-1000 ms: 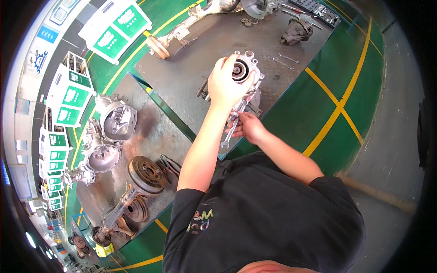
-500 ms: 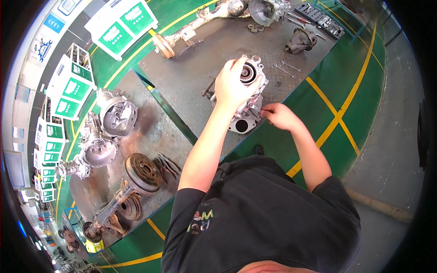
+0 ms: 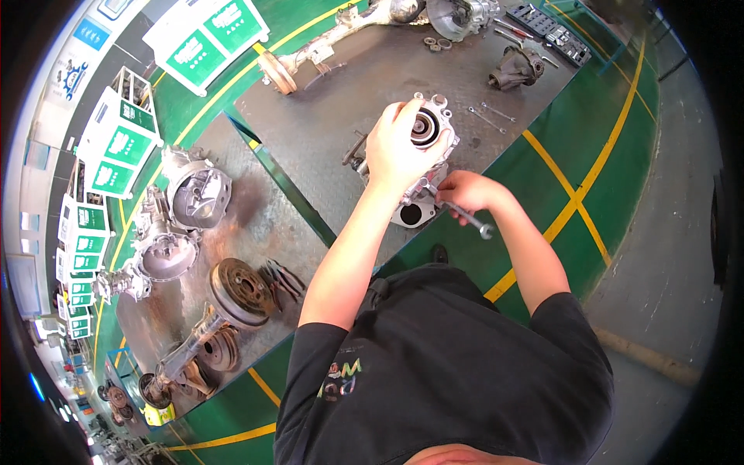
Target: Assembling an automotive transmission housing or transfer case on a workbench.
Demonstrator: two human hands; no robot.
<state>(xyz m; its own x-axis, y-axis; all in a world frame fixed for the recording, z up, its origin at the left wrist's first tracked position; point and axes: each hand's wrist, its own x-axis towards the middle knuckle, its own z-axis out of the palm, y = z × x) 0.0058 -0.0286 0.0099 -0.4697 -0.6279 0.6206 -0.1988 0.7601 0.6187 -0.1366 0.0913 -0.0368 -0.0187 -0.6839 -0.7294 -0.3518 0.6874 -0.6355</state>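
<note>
A grey metal gearbox (image 3: 441,116) stands at the near edge of the metal workbench, with a round bearing bore (image 3: 424,129) facing up. My left hand (image 3: 392,155) is wrapped over its top, fingers and thumb on either side of the bore. Low on the gearbox's near side, my right hand (image 3: 470,192) grips a combination wrench (image 3: 473,220). One end of the wrench reaches the housing close to a flange with a dark round hole (image 3: 411,215); its open jaw points toward me. My left hand and the housing hide part of the contact.
Two loose wrenches (image 3: 491,118) lie right of the gearbox. Farther back are a dark differential casing (image 3: 515,68), a tool case (image 3: 549,32), small rings (image 3: 437,44) and a long axle (image 3: 333,50). On the left bench are gearbox housings (image 3: 199,194) and a brake drum axle (image 3: 239,291).
The wrench has swung out from the gearbox, its open jaw now pointing toward me and to the right. My right hand has shifted slightly and holds its shank. My left hand stays on the gearbox.
</note>
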